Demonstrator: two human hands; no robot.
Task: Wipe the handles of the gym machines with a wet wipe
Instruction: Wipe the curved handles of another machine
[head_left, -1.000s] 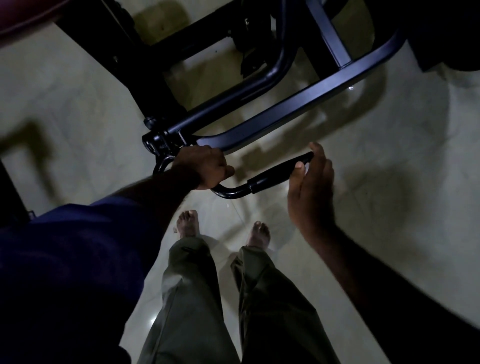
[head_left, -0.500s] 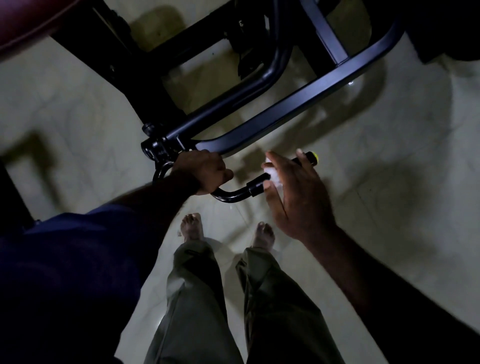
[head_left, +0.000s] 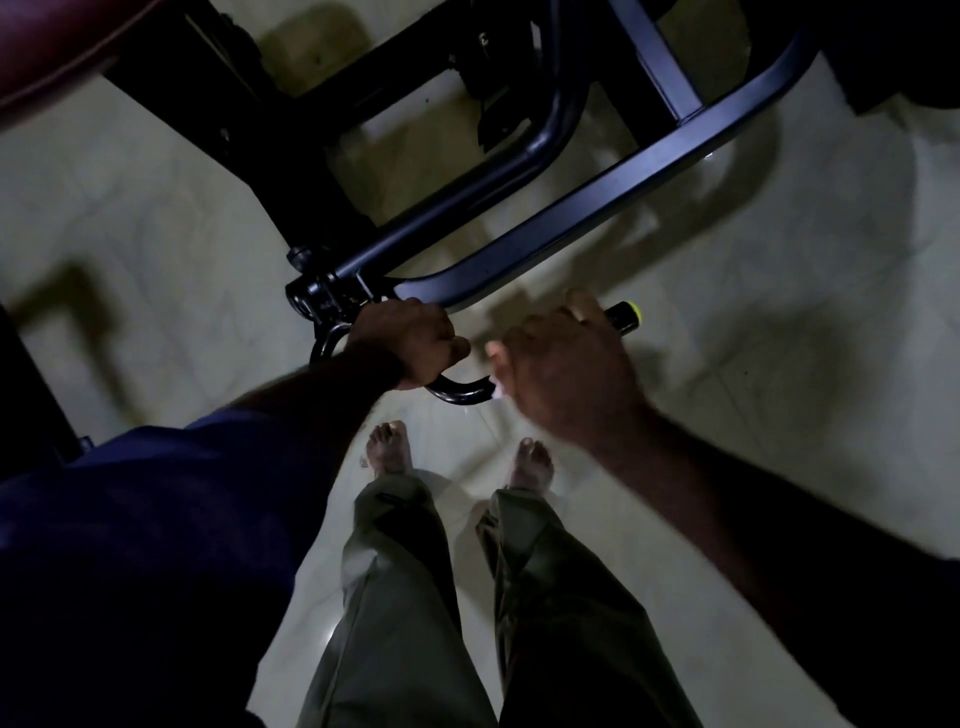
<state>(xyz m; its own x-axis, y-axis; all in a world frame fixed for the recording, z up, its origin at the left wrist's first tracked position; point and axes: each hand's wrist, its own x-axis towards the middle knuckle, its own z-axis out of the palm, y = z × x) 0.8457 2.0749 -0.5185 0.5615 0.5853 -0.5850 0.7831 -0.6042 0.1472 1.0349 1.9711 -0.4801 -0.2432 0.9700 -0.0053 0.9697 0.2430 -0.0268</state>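
Machine handle being wiped, steadied at its bend

The handle (head_left: 621, 316), hung from the machine frame (head_left: 597, 208), is gripped at its bare metal bend by the left hand (head_left: 410, 345), fingers curled tight round the bar. Its dark grip is covered by the blurred right hand (head_left: 566, 374), fingers curled over it; only a pale scrap of the wet wipe (head_left: 498, 391) is seen at the palm's edge. The yellow-capped tip is left exposed. Wiping is judged under way on this handle; the tip, the bend and any other handles are judged not yet done.

Black curved yellow-tipped handle (head_left: 460, 394), roughly level; scrap of white wet wipe (head_left: 497, 391) against its bend.
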